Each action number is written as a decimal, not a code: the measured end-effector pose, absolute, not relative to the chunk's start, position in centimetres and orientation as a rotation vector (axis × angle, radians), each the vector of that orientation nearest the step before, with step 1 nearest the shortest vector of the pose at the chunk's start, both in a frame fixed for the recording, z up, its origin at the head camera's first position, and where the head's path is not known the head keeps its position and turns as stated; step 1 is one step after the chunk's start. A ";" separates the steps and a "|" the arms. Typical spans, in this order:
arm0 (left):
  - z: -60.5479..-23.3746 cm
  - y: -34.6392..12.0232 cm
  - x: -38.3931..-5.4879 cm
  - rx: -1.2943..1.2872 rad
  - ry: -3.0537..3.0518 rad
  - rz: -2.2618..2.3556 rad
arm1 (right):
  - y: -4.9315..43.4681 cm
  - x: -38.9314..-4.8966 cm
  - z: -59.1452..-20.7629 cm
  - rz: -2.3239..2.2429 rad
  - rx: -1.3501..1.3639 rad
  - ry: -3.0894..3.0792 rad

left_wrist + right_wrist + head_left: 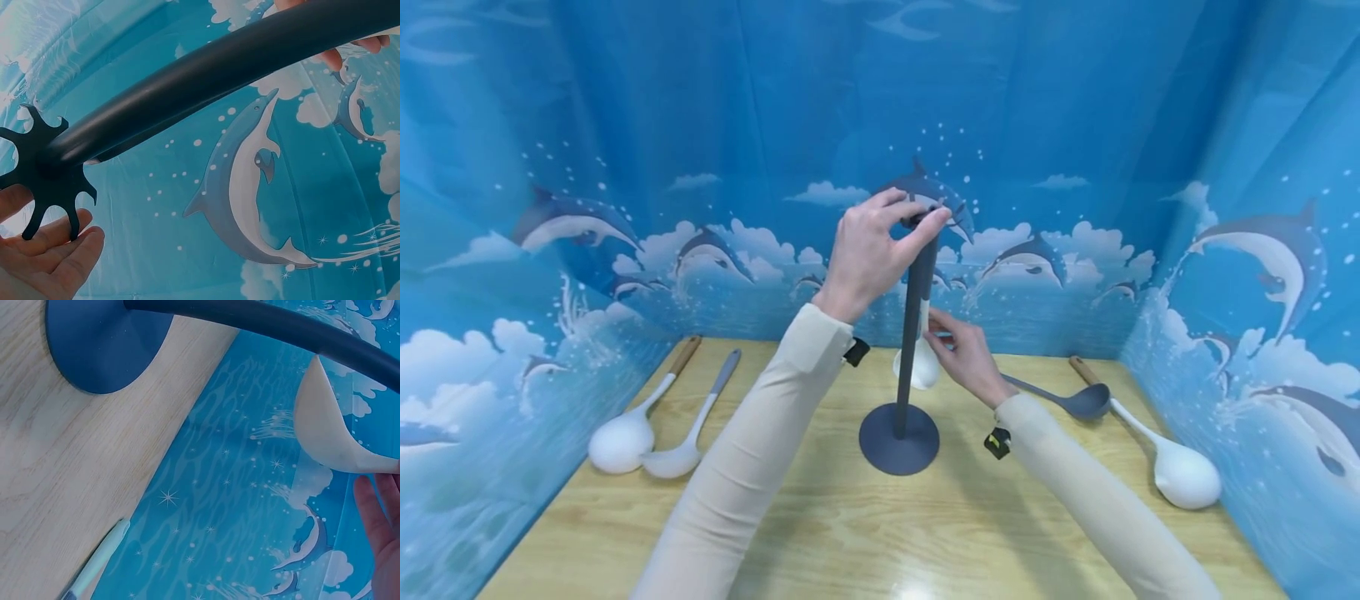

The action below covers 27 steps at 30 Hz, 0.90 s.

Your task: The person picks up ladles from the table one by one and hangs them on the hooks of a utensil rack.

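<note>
A dark grey utensil stand (906,367) rises from its round base (880,446) on the table. My left hand (872,246) is at its top, thumb and fingers gripping the rotating hook ring (40,164), whose curved hooks show in the left wrist view. Behind the pole, a white ladle (928,367) hangs upright, bowl down, its dark grey handle (929,271) reaching up to the hooks under my left fingers. My right hand (962,350) pinches the ladle's white neck just above the bowl. In the right wrist view the bowl (319,425) is off the table, beside the pole.
On the left lie a white ladle with a wooden handle (623,440) and a pale grey-handled one (673,460). To the right are a dark grey ladle (1088,402) and a white, wooden-handled ladle (1187,475). Dolphin-printed curtains (820,100) enclose the wooden table (850,533).
</note>
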<state>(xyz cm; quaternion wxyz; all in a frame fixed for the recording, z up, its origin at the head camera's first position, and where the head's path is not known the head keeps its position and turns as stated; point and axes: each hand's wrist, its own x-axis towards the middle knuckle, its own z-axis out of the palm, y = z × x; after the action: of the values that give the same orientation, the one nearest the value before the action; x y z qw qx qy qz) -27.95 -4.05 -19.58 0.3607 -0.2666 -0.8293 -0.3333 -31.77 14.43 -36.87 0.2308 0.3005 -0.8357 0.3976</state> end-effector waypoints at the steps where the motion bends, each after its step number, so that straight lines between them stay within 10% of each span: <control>1: -19.5 -4.0 -27.9 -0.684 -2.141 -0.859 | 14.4 -31.8 -36.8 1.093 0.824 -2.299; 27: -19.7 -5.3 -28.3 -0.822 -2.216 -0.859 | 15.9 -31.5 -37.5 1.112 0.758 -2.371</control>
<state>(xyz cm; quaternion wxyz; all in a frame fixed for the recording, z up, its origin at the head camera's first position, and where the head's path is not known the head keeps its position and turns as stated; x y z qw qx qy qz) -28.30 -5.33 -19.66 0.3082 -0.3110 -0.8383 -0.3249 -31.51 15.88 -37.52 0.2061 0.2720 -0.8511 0.3991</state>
